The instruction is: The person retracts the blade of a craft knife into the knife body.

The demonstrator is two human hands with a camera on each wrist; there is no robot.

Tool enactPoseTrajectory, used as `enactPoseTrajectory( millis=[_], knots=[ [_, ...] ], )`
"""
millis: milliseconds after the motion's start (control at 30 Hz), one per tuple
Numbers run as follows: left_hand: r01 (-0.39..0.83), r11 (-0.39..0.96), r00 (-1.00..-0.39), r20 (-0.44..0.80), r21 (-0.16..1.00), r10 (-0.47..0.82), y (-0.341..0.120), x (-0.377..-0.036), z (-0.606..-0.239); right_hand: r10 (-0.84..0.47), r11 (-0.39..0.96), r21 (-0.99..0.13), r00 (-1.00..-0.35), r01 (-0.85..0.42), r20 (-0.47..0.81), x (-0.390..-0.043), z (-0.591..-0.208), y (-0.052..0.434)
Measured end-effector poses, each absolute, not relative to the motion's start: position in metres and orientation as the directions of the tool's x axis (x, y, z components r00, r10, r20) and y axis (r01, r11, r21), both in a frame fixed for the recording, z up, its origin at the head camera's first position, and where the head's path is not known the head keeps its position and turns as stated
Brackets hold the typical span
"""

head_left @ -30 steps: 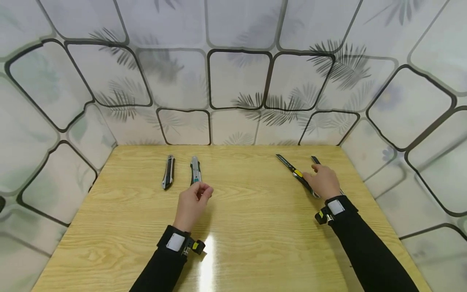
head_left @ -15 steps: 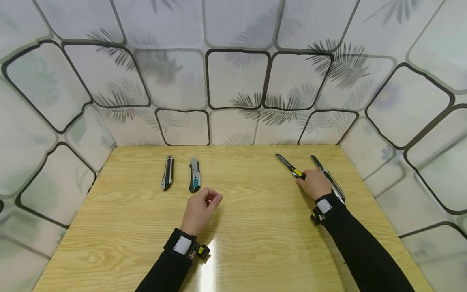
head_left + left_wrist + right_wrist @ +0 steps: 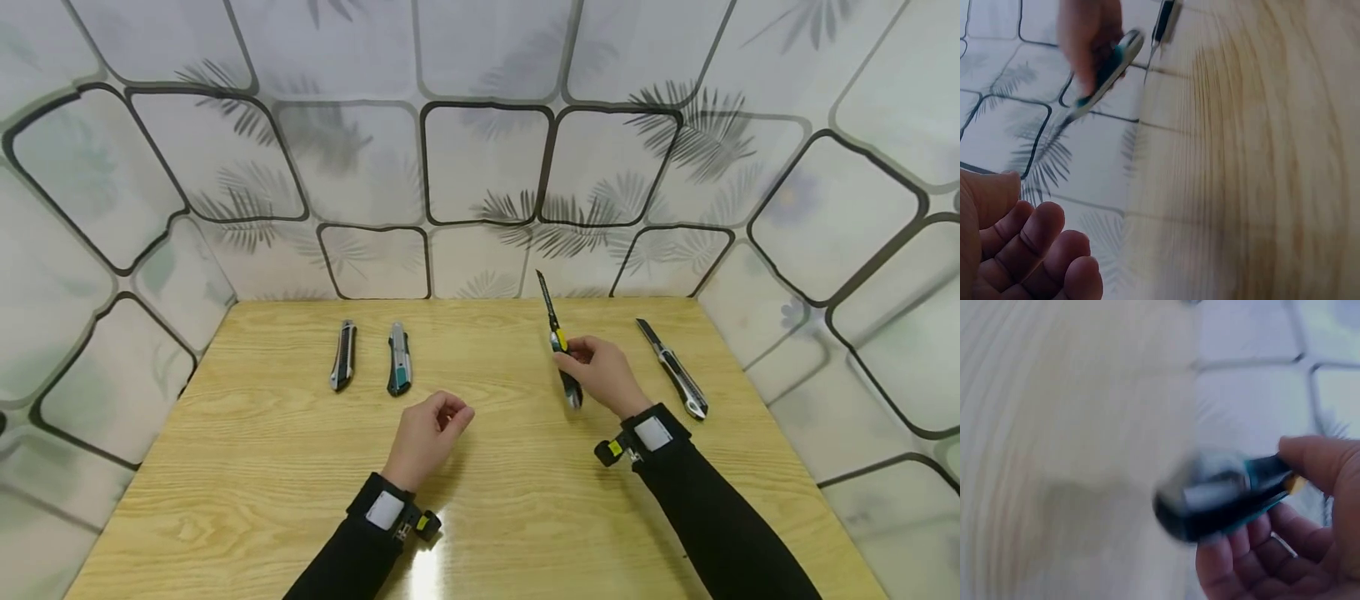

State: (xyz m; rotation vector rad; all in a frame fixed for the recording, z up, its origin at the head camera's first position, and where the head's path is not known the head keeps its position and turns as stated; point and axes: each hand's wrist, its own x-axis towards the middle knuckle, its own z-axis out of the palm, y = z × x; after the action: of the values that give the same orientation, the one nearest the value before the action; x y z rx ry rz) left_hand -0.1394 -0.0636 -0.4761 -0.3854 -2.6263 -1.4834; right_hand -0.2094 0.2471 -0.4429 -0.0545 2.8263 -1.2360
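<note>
In the head view my right hand (image 3: 606,377) grips a black utility knife (image 3: 567,379) with a yellow slider, lifted off the table with its blade extended and pointing away. The right wrist view shows the knife's rounded end (image 3: 1200,497), blurred, between thumb and fingers. My left hand (image 3: 427,440) hovers over the table's middle with fingers loosely curled and nothing in them. Just beyond it lies a grey and teal utility knife (image 3: 400,360). A black and silver utility knife (image 3: 343,357) lies left of that one. Right of my right hand rests another utility knife (image 3: 675,372), blade extended.
The wooden table (image 3: 225,467) ends at a patterned fabric backdrop (image 3: 480,167) that rises behind it and along both sides. Small cameras (image 3: 427,525) are strapped to both wrists.
My right hand has taken hold of the yellow-slider knife, raised it and carried it left. My left hand has drawn back and right, away from the grey and teal knife.
</note>
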Motion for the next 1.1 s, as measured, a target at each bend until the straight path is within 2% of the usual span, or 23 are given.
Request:
enactPoseTrajectory(
  millis=[133, 367, 533, 767, 1100],
  knots=[
    [0.306, 0.428, -0.949, 0.238, 0.85, 0.206, -0.051, -0.137, -0.474, -0.146, 0.487, -0.872, -0.989, -0.043, -0.033, -0.201, -0.427, 0.214],
    [0.282, 0.305, -0.95, 0.22, 0.91, 0.224, -0.029, -0.137, -0.476, -0.272, 0.31, -0.946, -0.962, -0.098, 0.011, -0.186, -0.417, 0.168],
    [0.223, 0.23, -0.958, 0.17, 0.947, 0.229, -0.026, -0.137, -0.477, -0.286, 0.289, -0.95, -0.958, -0.116, 0.03, -0.178, -0.417, 0.153],
    [0.064, 0.085, -0.97, 0.042, 0.994, 0.239, -0.031, -0.14, -0.478, -0.291, 0.231, -0.966, -0.956, -0.115, 0.044, -0.179, -0.415, 0.148],
    [0.016, 0.044, -0.977, 0.006, 0.999, 0.212, -0.033, -0.143, -0.48, -0.323, 0.163, -0.981, -0.945, -0.103, 0.046, -0.179, -0.408, 0.14]
  ],
)
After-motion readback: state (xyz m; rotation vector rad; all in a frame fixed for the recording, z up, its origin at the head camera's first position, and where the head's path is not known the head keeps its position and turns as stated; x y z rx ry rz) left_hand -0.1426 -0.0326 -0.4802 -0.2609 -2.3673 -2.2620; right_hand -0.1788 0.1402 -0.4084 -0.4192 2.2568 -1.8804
